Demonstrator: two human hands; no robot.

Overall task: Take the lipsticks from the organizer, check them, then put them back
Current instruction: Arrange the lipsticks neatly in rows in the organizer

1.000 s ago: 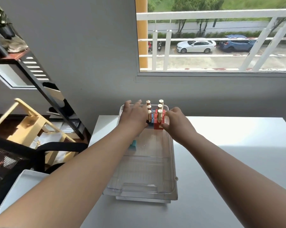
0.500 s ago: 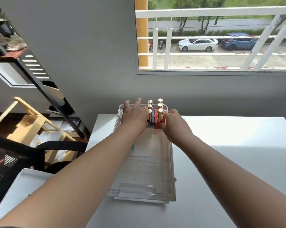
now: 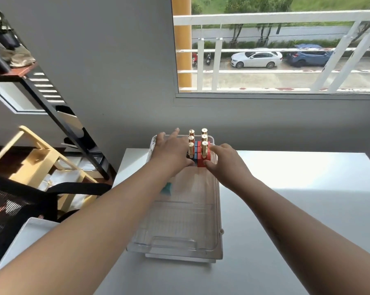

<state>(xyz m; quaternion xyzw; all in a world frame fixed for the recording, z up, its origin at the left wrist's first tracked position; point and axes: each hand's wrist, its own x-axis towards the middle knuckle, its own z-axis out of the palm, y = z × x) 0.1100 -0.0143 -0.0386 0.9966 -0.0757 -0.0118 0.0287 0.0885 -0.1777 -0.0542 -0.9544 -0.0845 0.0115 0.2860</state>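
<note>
Head view: gold-topped lipsticks [image 3: 204,149] upright at far end of clear plastic organizer [image 3: 219,209], white table [image 3: 296,209] under window [image 3: 264,60].
Spread left hand [image 3: 171,152] touches them; right hand [image 3: 226,160] pinches a red base [image 3: 201,161].

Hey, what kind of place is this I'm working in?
Likely a home study or bedroom on an upper floor: a white desk, a mesh office chair beside it, and a window overlooking parked cars.
</note>
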